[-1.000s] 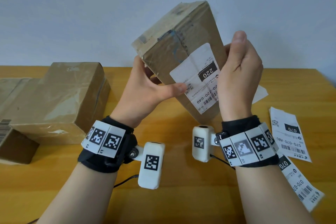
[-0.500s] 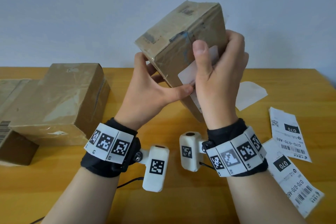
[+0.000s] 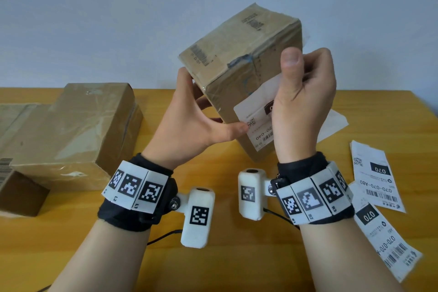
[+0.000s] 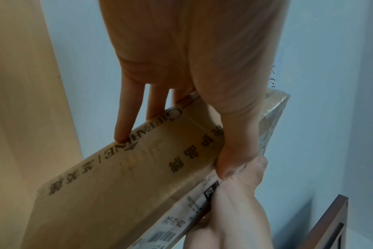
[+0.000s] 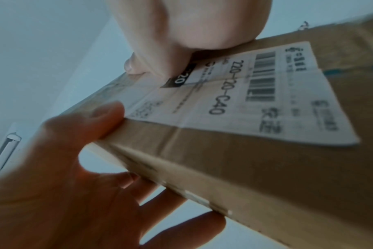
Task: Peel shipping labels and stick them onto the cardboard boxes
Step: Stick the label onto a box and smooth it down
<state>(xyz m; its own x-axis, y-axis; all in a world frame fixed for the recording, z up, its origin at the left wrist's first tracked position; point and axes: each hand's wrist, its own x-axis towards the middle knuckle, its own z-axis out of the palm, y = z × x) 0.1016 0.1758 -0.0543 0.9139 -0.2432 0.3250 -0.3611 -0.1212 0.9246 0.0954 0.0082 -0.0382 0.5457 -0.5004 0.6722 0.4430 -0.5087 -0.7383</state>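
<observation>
A small taped cardboard box is held tilted in the air above the wooden table. My left hand grips its left side, thumb on the front face by the label's corner, fingers spread behind. A white shipping label printed "220-C40" lies on the front face. My right hand, fingers curled and thumb up, presses against the label's upper part. The right wrist view shows the label flat on the box with a slight crease. The left wrist view shows my fingers on the box's back face.
A larger cardboard box lies at the table's left, with another box in front of it at the far left. Two loose labels lie at the right. A white backing sheet lies behind my right hand.
The box has tipped so that its top face shows more. My right hand came off the box's right edge and moved onto the label, covering its upper half.
</observation>
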